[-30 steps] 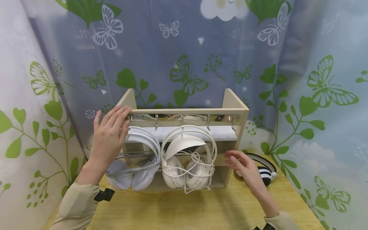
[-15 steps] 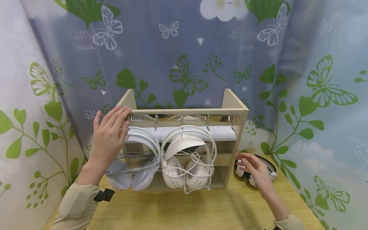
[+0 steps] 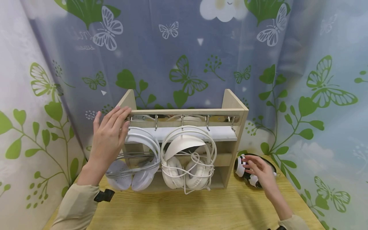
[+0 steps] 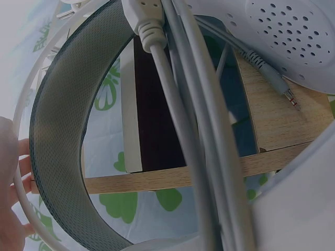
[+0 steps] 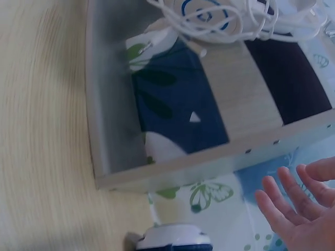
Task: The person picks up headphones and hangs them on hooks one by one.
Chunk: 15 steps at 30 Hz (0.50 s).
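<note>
My left hand (image 3: 107, 137) rests with straight fingers on the top left corner of the wooden shelf rack (image 3: 184, 111). Just beside it, white headphones (image 3: 118, 174) with a bundled grey cable hang from the rack's hooks; their padded headband (image 4: 57, 120) fills the left wrist view. A second, cream-white pair of headphones (image 3: 173, 172), wrapped in its own cord, hangs at the middle hook. To the right of the rack, my right hand (image 3: 261, 174) hovers with loosely bent fingers over black-and-white headphones (image 3: 239, 166) lying on the table, partly covering them.
Two metal hooks on the right part of the rack, including one hook (image 3: 208, 123), carry nothing. The wooden table (image 3: 184, 207) extends in front. Patterned curtains (image 3: 143, 48) close in the back and sides. A cable plug (image 4: 277, 83) dangles in the left wrist view.
My right hand has moved right, away from the rack's side and over the black-and-white headphones, uncovering their left ear cup. My left hand and the hanging headphones have stayed put.
</note>
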Tool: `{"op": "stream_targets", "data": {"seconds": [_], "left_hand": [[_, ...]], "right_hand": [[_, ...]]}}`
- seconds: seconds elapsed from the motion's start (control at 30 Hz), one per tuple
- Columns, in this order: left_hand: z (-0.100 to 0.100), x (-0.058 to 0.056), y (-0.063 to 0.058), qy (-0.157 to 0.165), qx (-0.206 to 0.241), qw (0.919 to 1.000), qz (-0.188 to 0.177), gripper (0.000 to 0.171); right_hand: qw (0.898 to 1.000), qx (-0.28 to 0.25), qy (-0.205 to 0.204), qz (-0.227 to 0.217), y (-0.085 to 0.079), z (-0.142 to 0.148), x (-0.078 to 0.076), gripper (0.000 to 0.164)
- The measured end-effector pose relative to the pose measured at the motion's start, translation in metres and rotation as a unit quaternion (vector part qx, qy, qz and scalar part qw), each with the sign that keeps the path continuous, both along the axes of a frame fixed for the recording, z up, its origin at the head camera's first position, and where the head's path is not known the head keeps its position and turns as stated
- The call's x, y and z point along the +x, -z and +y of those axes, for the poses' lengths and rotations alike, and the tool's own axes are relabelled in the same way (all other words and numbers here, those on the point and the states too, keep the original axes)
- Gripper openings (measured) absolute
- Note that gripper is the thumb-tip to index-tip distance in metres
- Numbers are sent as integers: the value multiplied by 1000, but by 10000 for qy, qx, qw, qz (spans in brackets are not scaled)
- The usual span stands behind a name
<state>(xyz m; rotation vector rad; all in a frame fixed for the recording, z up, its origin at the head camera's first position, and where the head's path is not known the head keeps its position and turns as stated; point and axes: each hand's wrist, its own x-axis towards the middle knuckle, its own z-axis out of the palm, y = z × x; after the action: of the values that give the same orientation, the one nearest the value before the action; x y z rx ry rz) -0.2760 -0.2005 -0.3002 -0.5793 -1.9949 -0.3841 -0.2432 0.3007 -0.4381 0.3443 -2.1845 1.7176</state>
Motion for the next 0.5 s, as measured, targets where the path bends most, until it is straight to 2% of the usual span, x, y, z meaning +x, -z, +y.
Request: {"op": "stream_targets", "data": {"seconds": [0.13,0.27,0.5], "left_hand": [[0,0,0,-8,1,10000,-3,42],[0,0,0,-6,11,10000,-14,42],[0,0,0,-10,11,10000,-6,43]], "right_hand": [[9996,85,263,-34,6,7,-3,34],[9969,482,629,-23,11,12,-5,35],[9802,1500,1250,325,18,18,-7,28]]}}
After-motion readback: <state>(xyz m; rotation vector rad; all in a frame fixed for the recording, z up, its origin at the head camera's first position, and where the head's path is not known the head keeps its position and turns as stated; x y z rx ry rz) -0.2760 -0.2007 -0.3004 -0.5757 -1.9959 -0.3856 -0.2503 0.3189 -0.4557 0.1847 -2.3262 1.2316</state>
